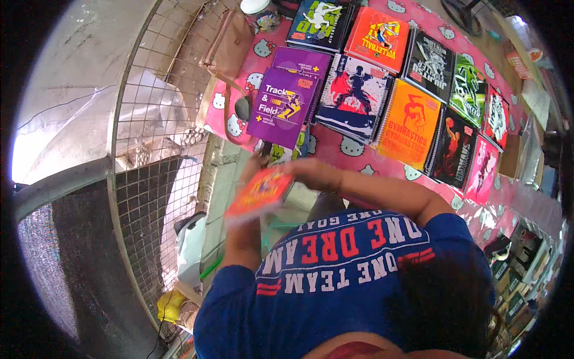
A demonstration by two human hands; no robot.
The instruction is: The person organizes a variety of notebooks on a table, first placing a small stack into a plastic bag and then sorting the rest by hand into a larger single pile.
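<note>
An orange spiral notebook (261, 192), smeared by motion, is tilted in front of my body at the table's near left edge. My left hand (253, 166) grips it from the left and behind, with most of the palm hidden by the cover. At its upper right corner my right hand (311, 172) is closed on the notebook's edge, its fingertips blurred. Just beyond both hands lie purple notebooks (281, 110), overlapping each other. Under them a dark notebook with green and yellow print (281, 154) sticks out, close to my fingers.
Several stacks of spiral notebooks, among them an orange-yellow one (409, 122) and a white and navy one (351, 99), cover the pink patterned table (353, 146). A tan bag (227, 45) and a white-lidded jar (257, 9) stand far left. Wire mesh (152, 119) rises along the left.
</note>
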